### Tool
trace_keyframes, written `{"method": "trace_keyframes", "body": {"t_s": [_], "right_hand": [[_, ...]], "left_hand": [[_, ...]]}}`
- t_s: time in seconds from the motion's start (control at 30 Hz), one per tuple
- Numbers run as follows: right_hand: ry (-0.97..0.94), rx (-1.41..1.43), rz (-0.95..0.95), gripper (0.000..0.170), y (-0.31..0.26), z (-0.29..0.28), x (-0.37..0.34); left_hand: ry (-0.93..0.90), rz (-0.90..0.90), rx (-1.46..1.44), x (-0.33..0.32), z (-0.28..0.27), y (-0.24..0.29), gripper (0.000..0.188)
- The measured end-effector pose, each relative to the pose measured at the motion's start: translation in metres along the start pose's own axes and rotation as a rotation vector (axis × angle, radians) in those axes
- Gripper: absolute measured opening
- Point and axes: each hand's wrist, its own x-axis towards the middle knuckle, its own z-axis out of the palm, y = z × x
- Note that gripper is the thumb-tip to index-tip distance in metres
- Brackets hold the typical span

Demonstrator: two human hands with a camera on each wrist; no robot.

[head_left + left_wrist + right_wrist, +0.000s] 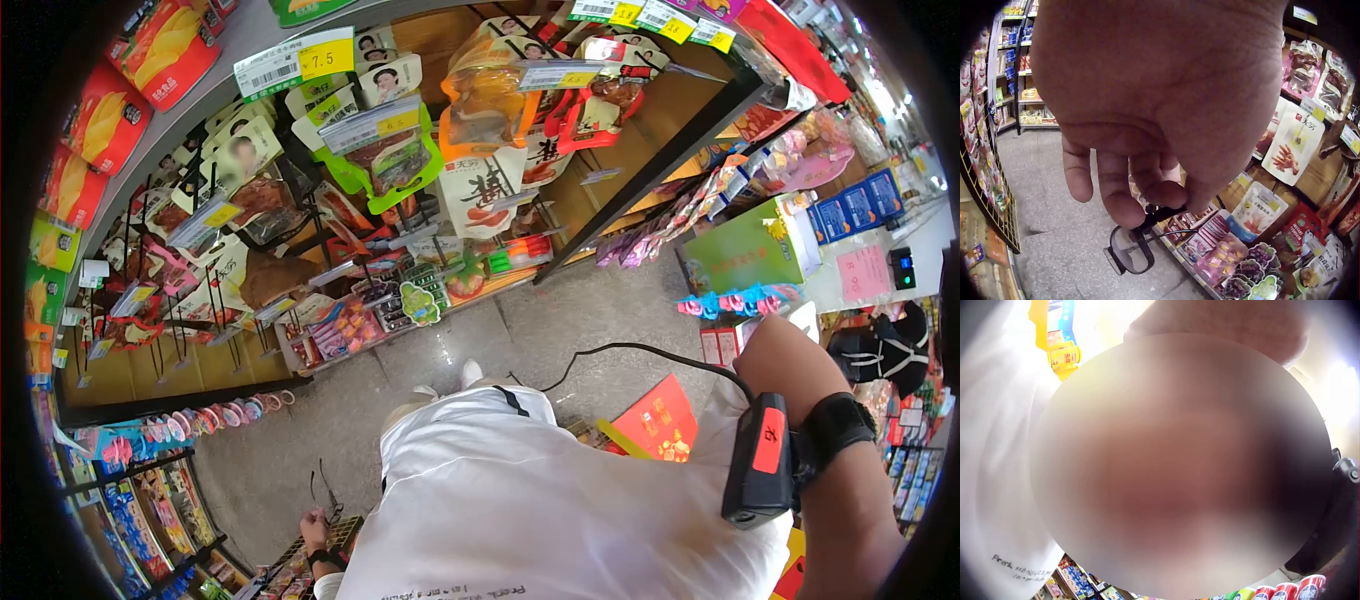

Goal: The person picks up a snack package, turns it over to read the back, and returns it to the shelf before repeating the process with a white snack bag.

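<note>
My left hand [314, 527] hangs low at the lower left of the head view, pinching a pair of black-framed glasses [1137, 240] between thumb and fingertips. In the left wrist view the palm fills the upper middle, and one lens dangles below the fingers over the floor. My right arm is bent upward, with the black wrist camera [757, 460] strapped on. Only the base of my right hand [1229, 325] shows, at the top of the right wrist view, close to a blurred-out head. Its fingers are hidden.
Ahead stands a rack of hanging packaged snacks [265, 195] with price tags; bagged sweets lie on its bottom shelf [345, 330]. A green box [745, 250] and a red printed sheet [657, 418] are to the right. More shelves [150, 520] line the left. Grey floor [440, 350] runs between.
</note>
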Motion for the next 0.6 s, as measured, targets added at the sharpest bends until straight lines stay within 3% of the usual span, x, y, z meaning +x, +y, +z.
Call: {"method": "trace_keyframes", "body": {"t_s": [0.6], "right_hand": [[-0.155,-0.247,0.009,0.030,-0.007,-0.006,-0.003]], "left_hand": [[0.027,0.023,0.023,0.008,-0.003,-0.009,0.025]]}}
